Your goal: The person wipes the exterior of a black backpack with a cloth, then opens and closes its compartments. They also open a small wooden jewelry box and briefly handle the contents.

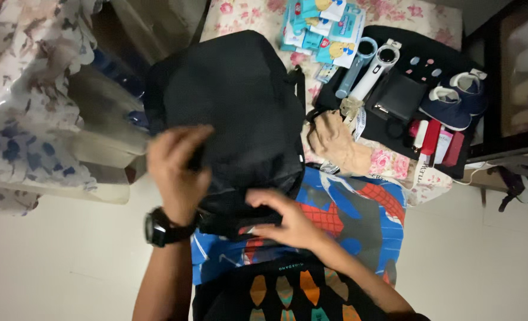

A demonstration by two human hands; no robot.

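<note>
A black backpack [234, 113] lies flat, partly on the flowered bed [246, 15] and partly over a blue and red cartoon bag [359, 220] at the person's lap. It looks soft and limp, its fabric creasing under the fingers, and probably light for its size, though what is inside cannot be seen. The cloth seems matte, not slippery. The firm places to take it by are the near edge and the side strap [300, 89]; the broad panel would only bunch up.

The left hand [178, 169], a black watch [157, 227] on its wrist, has its grip closed on the backpack's left edge. The right hand [288, 220] lies on the near edge with fingers curled over it; whether it pinches the cloth or only presses I cannot tell.

Counted: one backpack, one cartoon bag, two navy baby shoes [454, 98], two small handheld fans, one blue [354, 65] and one white [378, 68], one black wallet [398, 98], one tan cloth [335, 145], and a pile of blue packets [323, 30] too overlapped to count.
</note>
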